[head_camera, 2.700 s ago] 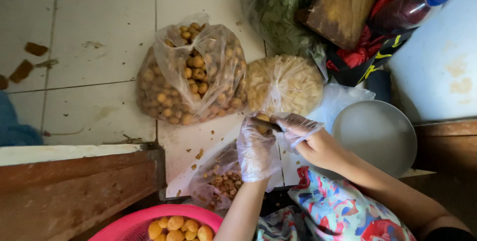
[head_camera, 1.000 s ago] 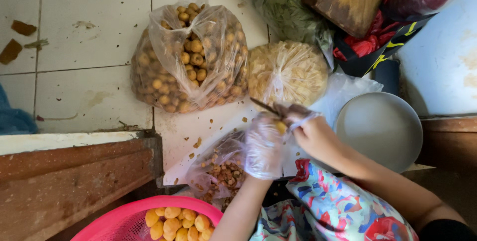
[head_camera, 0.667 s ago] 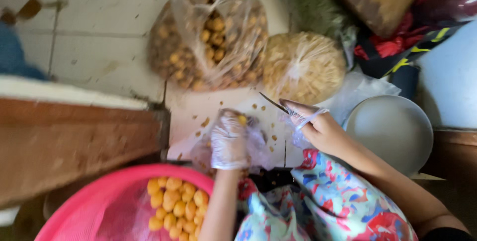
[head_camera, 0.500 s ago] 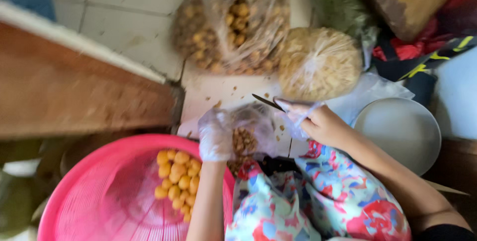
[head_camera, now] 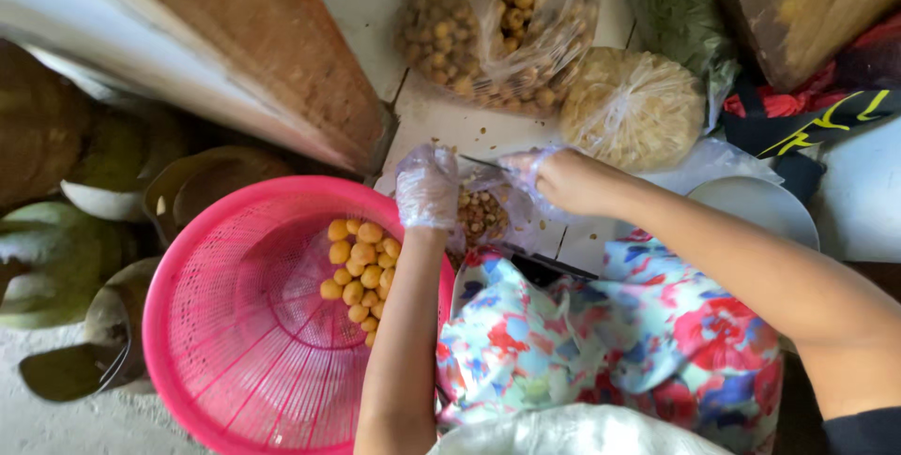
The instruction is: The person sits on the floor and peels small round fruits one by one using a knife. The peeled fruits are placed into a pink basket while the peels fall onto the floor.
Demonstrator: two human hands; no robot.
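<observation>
From the head view, your left hand, in a thin clear plastic glove, hangs over the far rim of the pink basket, its fingers curled together; whether a fruit sits inside them you cannot tell from here. Your right hand, gloved the same way, is clamped on a small knife whose blade points toward the left hand. The two hands are near one another but apart.

Between them, and just below, lies a small open plastic bag of brown scraps on the tiled floor. In the basket, a cluster of peeled yellow fruits sits against the side nearest your left wrist; most of the basket's mesh bottom is still bare.

At the far edge of the floor, a large clear bag of unpeeled brown fruit stands bulging and open at the top. Just right of it sits a knotted bag of pale yellow pieces. A white round bowl shows beyond your right forearm, partly hidden by it.

Judging by how things lie, you are early in the work: only a small heap is peeled and in the basket, while the big bag looks nearly full.
</observation>
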